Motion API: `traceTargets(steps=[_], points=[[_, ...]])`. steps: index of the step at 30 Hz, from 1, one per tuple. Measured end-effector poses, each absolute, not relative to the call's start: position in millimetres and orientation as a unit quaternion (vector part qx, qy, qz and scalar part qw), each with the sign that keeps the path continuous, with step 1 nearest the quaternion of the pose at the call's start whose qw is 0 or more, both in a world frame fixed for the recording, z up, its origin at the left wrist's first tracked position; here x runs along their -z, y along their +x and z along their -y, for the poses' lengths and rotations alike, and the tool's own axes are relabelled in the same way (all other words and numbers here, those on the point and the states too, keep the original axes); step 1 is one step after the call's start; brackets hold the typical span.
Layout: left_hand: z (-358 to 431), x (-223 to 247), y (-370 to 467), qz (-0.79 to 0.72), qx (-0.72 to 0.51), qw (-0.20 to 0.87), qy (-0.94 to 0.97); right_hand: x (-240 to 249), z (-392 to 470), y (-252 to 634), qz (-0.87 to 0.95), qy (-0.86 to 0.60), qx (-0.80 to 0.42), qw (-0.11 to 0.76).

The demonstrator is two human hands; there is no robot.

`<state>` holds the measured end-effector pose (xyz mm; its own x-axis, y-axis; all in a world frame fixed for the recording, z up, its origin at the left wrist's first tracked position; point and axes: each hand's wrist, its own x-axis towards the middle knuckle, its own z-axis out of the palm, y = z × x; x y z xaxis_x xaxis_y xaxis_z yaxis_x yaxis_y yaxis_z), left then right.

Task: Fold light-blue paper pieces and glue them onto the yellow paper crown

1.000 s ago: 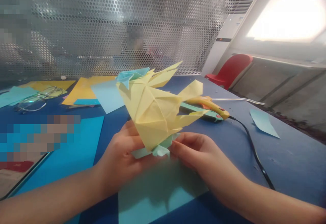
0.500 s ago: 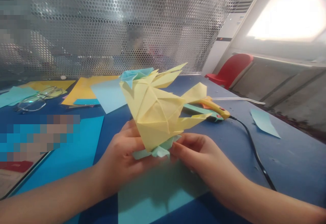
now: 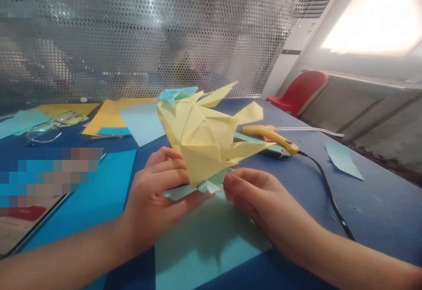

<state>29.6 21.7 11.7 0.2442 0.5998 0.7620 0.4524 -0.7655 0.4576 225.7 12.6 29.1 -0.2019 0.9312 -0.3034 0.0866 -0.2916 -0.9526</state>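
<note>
A folded yellow origami figure point(image 3: 204, 136) with several pointed flaps is held up in front of me. A blue folded paper piece point(image 3: 178, 94) sits at its upper left tip. At its lower end is a pale green folded paper piece point(image 3: 211, 183). My left hand point(image 3: 161, 189) is closed around the figure's lower left side, thumb stretched along beneath the pale green piece. With fingertips pinched, my right hand point(image 3: 253, 189) grips the right edge of that pale green piece. Some of my fingers are hidden behind the paper.
Below my hands lies a light green sheet point(image 3: 211, 246). A yellow glue gun point(image 3: 283, 140) with a black cord rests behind my right hand, beside a green-handled tool point(image 3: 277, 150). Left are a bright blue sheet point(image 3: 108, 184), glasses point(image 3: 44, 132), orange paper point(image 3: 102, 116) and a tablet-like device point(image 3: 33, 224).
The yellow figure has tilted and turned slightly, its lower tip rising a little. Both hands have shifted slightly with it and keep their hold.
</note>
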Motion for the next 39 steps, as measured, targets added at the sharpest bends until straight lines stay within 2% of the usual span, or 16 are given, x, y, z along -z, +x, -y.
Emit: traceTargets(steps=[12,14,18,22,24,27,32,36,39], points=[[-19.2,-12.2,27.9,-0.332,-0.510,0.082,0.789,-31.8,-12.8,225.4,0.480,-0.527,-0.601,0.361],[-20.0,-12.9,29.1,-0.352,-0.514,0.131,0.771,-32.4,-13.5,224.6,0.487,-0.524,-0.596,0.364],[-25.6,-13.3,31.0,-0.419,-0.540,0.310,0.661,-34.1,-15.6,223.4,0.508,-0.506,-0.594,0.364],[-33.6,-11.4,30.2,-0.444,-0.553,0.394,0.585,-32.4,-16.2,224.8,0.533,-0.510,-0.573,0.359],[-36.9,-11.5,30.2,-0.439,-0.563,0.429,0.554,-30.9,-18.0,227.2,0.585,-0.523,-0.506,0.358],[-40.3,-14.8,31.2,-0.420,-0.580,0.480,0.507,-30.8,-27.1,234.6,0.673,-0.537,-0.338,0.381],[-44.5,-25.3,29.6,-0.376,-0.618,0.554,0.413,-44.6,-58.1,263.3,0.702,-0.570,-0.086,0.419],[-47.6,-30.8,24.0,-0.362,-0.629,0.592,0.349,-59.5,-86.7,304.1,0.656,-0.660,0.053,0.364],[-48.3,-34.5,21.8,-0.348,-0.633,0.615,0.315,-63.7,-106.9,338.1,0.595,-0.756,0.070,0.263]])
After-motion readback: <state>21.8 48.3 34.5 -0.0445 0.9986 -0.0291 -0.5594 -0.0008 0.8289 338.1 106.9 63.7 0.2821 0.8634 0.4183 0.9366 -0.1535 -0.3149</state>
